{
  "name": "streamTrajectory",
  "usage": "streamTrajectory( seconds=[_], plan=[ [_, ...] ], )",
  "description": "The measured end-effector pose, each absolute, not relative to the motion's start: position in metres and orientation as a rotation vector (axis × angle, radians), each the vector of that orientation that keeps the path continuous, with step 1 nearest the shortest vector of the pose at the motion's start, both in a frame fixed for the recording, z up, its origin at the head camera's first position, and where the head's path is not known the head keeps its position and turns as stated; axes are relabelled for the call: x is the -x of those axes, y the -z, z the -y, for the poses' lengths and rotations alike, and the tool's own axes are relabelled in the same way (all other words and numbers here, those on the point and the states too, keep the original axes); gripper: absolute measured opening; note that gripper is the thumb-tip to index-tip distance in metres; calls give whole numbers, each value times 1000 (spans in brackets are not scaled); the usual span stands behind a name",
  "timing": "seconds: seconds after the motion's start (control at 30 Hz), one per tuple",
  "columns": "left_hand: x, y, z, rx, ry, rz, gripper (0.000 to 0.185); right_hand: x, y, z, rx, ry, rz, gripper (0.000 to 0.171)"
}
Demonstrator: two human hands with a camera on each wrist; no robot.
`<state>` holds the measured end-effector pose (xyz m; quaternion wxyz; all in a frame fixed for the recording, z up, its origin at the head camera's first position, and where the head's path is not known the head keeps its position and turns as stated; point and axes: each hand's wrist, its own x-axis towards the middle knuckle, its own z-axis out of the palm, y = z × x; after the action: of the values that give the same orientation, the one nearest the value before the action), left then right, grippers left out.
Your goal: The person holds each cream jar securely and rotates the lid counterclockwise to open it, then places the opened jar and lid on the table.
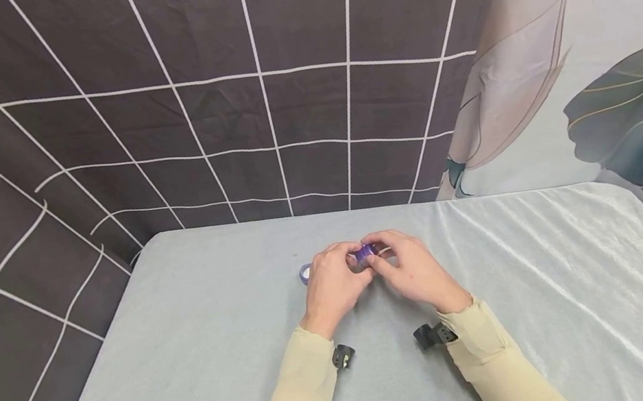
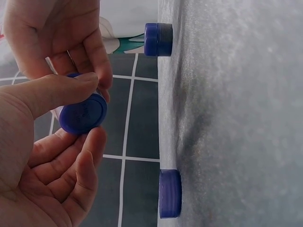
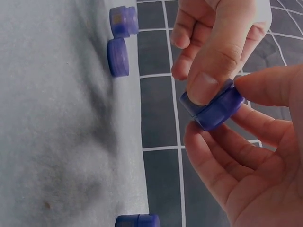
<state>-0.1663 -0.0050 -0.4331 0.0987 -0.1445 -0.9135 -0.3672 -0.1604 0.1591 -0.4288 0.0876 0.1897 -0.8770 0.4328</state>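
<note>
Between my two hands is a small round purple jar (image 1: 364, 256), clear of the table and tilted. My left hand (image 1: 334, 284) pinches it from one side, thumb on top and fingers beneath. On the other side my right hand (image 1: 412, 271) grips the rim between thumb and fingertips. In the left wrist view the flat round end of the jar (image 2: 83, 114) faces the camera. The right wrist view has the jar (image 3: 218, 106) side-on, with a seam around it and the left thumb pressed on its upper part.
A purple round cap-like piece (image 1: 305, 273) lies on the grey cloth-covered table (image 1: 207, 356), just left of my left hand. In the right wrist view a jar (image 3: 124, 21) stands beside this low piece (image 3: 118, 57), and another jar (image 3: 137, 221) is at the bottom edge.
</note>
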Motion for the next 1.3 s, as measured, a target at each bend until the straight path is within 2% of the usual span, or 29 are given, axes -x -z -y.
streamTrajectory(
  seconds=[0.73, 1.03, 1.3],
  plan=[
    [167, 435, 5, 449, 1082, 2659, 28, 160, 430, -152, -270, -1247, 2684, 37],
    [168, 436, 4, 465, 1079, 2643, 27, 160, 432, -150, -243, -1213, 2681, 37],
    [167, 436, 5, 463, 1077, 2644, 29, 160, 433, -150, -306, -1204, 2644, 30]
  ],
)
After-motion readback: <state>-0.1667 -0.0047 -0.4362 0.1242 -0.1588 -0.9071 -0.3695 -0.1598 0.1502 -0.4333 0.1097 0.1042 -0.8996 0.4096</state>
